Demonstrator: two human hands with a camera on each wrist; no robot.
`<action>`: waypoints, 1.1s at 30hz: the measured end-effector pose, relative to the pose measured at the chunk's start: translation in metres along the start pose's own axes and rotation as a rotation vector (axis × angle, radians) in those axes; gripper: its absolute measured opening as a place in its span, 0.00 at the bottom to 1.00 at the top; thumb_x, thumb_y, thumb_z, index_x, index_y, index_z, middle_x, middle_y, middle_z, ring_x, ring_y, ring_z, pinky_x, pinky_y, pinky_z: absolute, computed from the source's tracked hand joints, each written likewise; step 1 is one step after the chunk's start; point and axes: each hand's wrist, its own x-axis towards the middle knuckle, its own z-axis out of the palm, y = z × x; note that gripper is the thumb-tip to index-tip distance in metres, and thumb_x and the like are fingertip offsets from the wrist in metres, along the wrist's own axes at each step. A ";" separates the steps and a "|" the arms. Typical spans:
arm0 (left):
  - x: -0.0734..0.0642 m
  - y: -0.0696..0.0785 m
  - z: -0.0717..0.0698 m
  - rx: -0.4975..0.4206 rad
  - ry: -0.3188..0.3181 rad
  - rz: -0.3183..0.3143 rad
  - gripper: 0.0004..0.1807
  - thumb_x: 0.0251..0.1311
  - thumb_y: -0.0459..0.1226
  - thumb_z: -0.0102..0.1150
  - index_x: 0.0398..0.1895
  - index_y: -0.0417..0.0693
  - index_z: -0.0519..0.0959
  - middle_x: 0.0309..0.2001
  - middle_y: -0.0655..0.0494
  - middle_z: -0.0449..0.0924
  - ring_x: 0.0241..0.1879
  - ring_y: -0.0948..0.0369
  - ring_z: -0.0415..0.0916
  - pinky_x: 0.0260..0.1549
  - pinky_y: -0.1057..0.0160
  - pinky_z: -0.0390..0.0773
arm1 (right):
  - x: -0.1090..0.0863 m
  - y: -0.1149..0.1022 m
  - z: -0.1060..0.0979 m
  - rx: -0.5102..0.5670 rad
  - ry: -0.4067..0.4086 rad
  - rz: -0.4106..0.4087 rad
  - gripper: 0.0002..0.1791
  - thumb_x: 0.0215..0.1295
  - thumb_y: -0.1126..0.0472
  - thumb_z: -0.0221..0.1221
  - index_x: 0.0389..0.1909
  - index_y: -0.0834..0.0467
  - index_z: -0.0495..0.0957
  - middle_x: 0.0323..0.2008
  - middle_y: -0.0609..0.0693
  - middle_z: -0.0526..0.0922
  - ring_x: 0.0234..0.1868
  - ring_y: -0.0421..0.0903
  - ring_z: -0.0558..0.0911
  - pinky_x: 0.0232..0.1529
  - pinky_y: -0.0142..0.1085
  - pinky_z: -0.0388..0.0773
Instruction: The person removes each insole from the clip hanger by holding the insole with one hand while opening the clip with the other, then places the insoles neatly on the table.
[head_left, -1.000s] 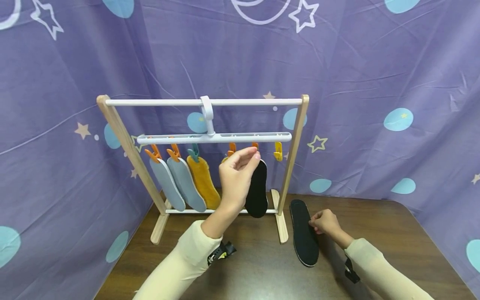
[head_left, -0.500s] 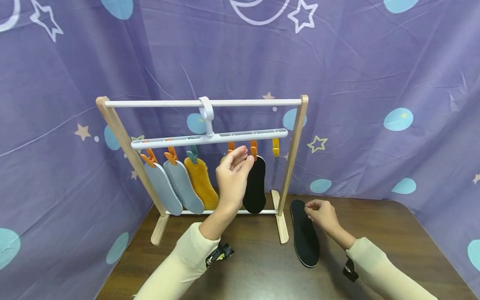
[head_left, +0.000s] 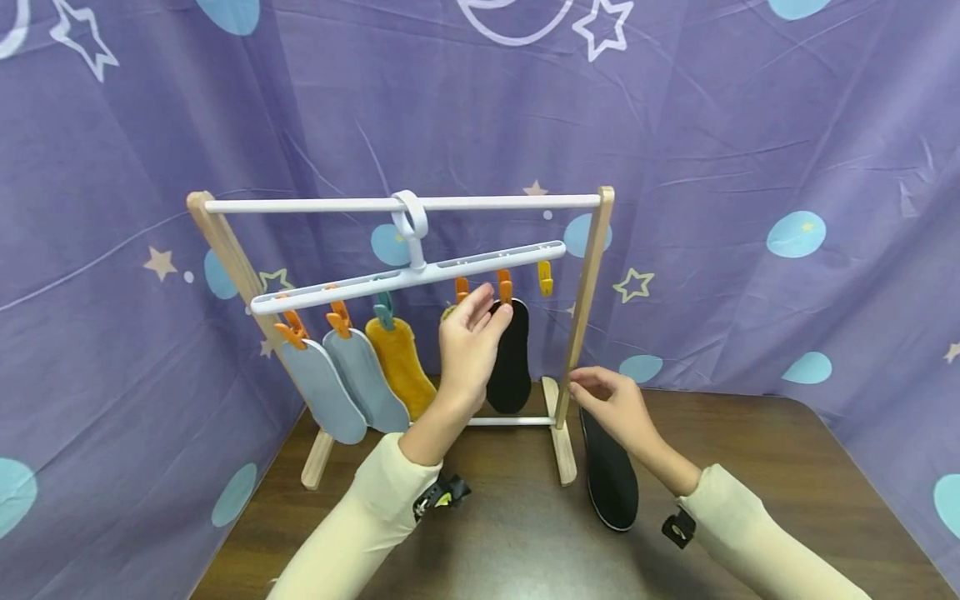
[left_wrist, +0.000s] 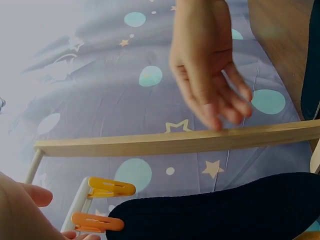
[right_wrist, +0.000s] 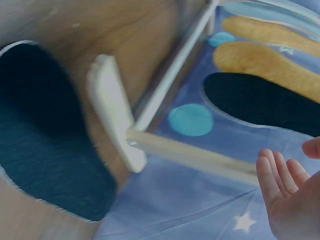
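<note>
A black insole (head_left: pixel 512 358) hangs by an orange clothespin (head_left: pixel 505 287) from a white hanger (head_left: pixel 465 265). Just left of that pin is my left hand (head_left: pixel 468 346), its fingers loosely bent and the thumb apart, with nothing seen between them. My right hand (head_left: pixel 618 412) is in the air by the rack's right post, fingers extended and holding nothing, as the right wrist view also shows. Below it on the table lies another black insole (head_left: pixel 611 475), its upper end partly covered by the hand. A yellow clothespin (head_left: pixel 545 279) hangs bare at the hanger's right end.
Two grey insoles (head_left: pixel 321 392) and a mustard insole (head_left: pixel 401 354) hang at left. Another mustard insole (right_wrist: pixel 260 62) is mostly behind my left hand in the head view. The wooden rack (head_left: pixel 587 308) stands on the brown table (head_left: pixel 517 533), before a purple curtain (head_left: pixel 720 208).
My right hand has left the insole on the table and moved up and left. The hanger has swung, its left end lower and right end higher. My left hand's fingers have come away from the clothespin.
</note>
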 end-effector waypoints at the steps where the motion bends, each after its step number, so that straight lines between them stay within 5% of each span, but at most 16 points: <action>1: 0.001 0.000 0.000 0.002 -0.007 -0.006 0.26 0.65 0.28 0.61 0.66 0.27 0.72 0.67 0.34 0.74 0.69 0.43 0.71 0.72 0.50 0.68 | 0.002 -0.004 0.001 0.015 -0.005 -0.016 0.10 0.68 0.66 0.64 0.48 0.66 0.84 0.39 0.62 0.89 0.36 0.33 0.85 0.39 0.26 0.82; 9: 0.011 0.000 0.003 0.011 -0.047 -0.061 0.31 0.65 0.29 0.61 0.71 0.28 0.66 0.72 0.35 0.68 0.72 0.46 0.67 0.75 0.52 0.65 | 0.017 -0.024 0.010 0.090 -0.024 -0.011 0.16 0.70 0.63 0.64 0.57 0.62 0.81 0.48 0.59 0.89 0.49 0.43 0.87 0.48 0.25 0.82; 14: 0.016 0.001 0.006 0.005 -0.061 -0.079 0.33 0.67 0.30 0.59 0.73 0.30 0.63 0.75 0.37 0.64 0.75 0.48 0.64 0.76 0.52 0.62 | 0.030 -0.031 0.020 0.093 -0.050 0.004 0.23 0.73 0.63 0.61 0.66 0.62 0.74 0.58 0.64 0.84 0.59 0.58 0.83 0.59 0.43 0.83; 20: 0.021 0.003 0.010 0.017 -0.058 -0.091 0.34 0.68 0.31 0.58 0.75 0.31 0.62 0.76 0.39 0.62 0.76 0.50 0.62 0.76 0.55 0.62 | 0.043 -0.041 0.034 0.137 -0.132 0.049 0.31 0.75 0.61 0.58 0.74 0.65 0.63 0.69 0.70 0.71 0.70 0.64 0.72 0.70 0.58 0.71; 26: 0.025 0.007 0.012 0.014 -0.055 -0.122 0.34 0.68 0.32 0.58 0.76 0.34 0.61 0.77 0.42 0.61 0.76 0.51 0.61 0.76 0.57 0.62 | 0.058 -0.042 0.045 0.185 -0.094 0.105 0.30 0.76 0.64 0.55 0.74 0.69 0.61 0.69 0.72 0.69 0.71 0.65 0.70 0.72 0.56 0.69; 33: 0.027 0.009 0.012 0.020 -0.079 -0.153 0.35 0.70 0.32 0.57 0.78 0.36 0.58 0.79 0.43 0.58 0.78 0.52 0.57 0.77 0.58 0.61 | 0.066 -0.039 0.050 0.188 -0.111 0.107 0.27 0.77 0.66 0.53 0.73 0.68 0.64 0.67 0.69 0.74 0.68 0.64 0.75 0.62 0.49 0.80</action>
